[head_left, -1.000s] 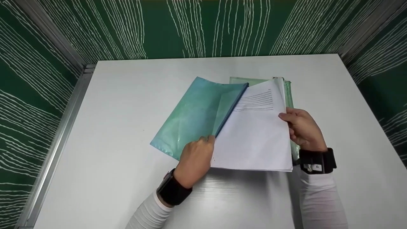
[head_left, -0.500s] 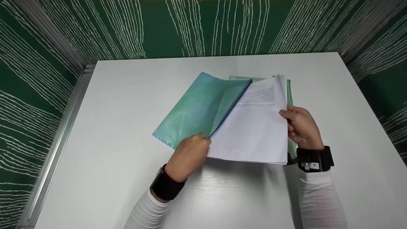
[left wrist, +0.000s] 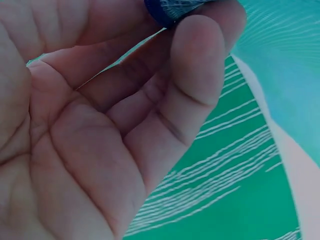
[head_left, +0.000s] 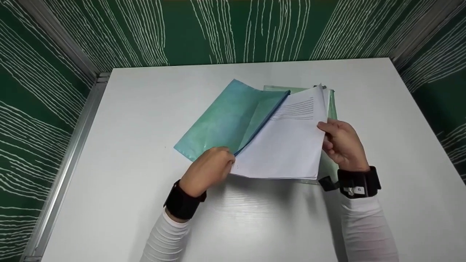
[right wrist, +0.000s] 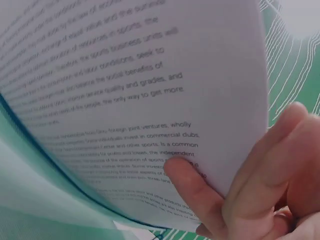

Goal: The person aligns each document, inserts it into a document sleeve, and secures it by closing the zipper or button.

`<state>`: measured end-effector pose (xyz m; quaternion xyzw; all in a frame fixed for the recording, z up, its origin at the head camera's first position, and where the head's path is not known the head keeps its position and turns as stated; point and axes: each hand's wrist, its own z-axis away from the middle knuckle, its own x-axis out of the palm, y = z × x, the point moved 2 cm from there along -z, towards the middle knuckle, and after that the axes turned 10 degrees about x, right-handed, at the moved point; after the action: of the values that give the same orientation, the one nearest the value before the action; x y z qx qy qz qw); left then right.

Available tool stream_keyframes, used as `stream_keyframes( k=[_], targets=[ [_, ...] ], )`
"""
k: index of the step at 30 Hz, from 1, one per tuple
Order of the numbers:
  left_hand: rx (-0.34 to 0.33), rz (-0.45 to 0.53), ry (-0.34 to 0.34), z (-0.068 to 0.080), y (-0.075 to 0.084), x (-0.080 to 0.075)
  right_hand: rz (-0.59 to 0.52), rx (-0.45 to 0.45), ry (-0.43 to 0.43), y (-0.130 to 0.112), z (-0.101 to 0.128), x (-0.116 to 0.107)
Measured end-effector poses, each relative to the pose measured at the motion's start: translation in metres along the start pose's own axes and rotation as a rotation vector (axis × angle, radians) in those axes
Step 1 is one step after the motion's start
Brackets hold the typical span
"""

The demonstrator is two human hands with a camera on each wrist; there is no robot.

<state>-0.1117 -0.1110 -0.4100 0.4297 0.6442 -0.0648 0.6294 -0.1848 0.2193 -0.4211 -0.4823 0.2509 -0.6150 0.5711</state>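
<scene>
A teal plastic document pouch with a dark blue edge along its opening is held tilted above the table in the head view. My left hand pinches the near end of that opening; in the left wrist view the blue edge shows at the fingertips. Several white sheets of paper with printed lines stand partly inside the pouch, their left part hidden by it. My right hand grips the sheets by their right edge, thumb on top. The right wrist view shows printed text on the paper.
Behind the papers, a pale green folder lies on the white table, mostly covered. A small dark piece shows at its top edge. Green walls with white streaks stand beyond the table. Both wrists wear black bands.
The papers have shifted left and away from me, their near right corner drawing closer to the pouch. My left hand has moved left and up slightly; the pouch has risen a little in view.
</scene>
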Motion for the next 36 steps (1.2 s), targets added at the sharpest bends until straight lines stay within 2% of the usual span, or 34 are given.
stream_keyframes(
  k=[3,6,8,13,16,18,20,25,28,31,36],
  targets=[
    [-0.016,0.06,0.017,0.0,-0.005,-0.002,-0.045,-0.014,-0.016,0.0,0.001,0.002],
    [-0.047,0.058,0.053,0.0,-0.006,-0.002,-0.064,-0.028,-0.03,0.001,0.0,0.004],
    [-0.064,0.009,0.091,0.0,-0.003,-0.001,-0.069,-0.037,-0.042,0.001,-0.001,0.006],
    [-0.101,-0.192,0.23,-0.003,0.006,0.006,-0.084,-0.042,-0.067,0.002,0.0,0.01],
    [-0.103,-0.274,0.27,-0.004,0.009,0.008,-0.08,-0.051,-0.068,0.002,0.001,0.012],
    [-0.085,-0.275,0.26,-0.003,0.009,0.007,-0.071,-0.063,-0.065,0.002,0.002,0.012],
    [-0.064,-0.239,0.22,0.0,0.007,0.004,-0.061,-0.077,-0.053,0.002,0.002,0.012],
    [-0.056,-0.092,0.052,0.006,0.002,-0.004,-0.01,-0.102,0.009,0.002,0.001,0.012],
    [-0.068,-0.044,-0.014,0.007,0.001,-0.007,0.026,-0.104,0.049,0.003,-0.001,0.012],
    [-0.077,-0.028,-0.023,0.006,0.002,-0.008,0.045,-0.106,0.063,0.003,-0.001,0.012],
    [-0.104,-0.023,0.06,0.004,0.002,-0.007,0.058,-0.134,0.036,0.002,-0.001,0.012]
  ],
)
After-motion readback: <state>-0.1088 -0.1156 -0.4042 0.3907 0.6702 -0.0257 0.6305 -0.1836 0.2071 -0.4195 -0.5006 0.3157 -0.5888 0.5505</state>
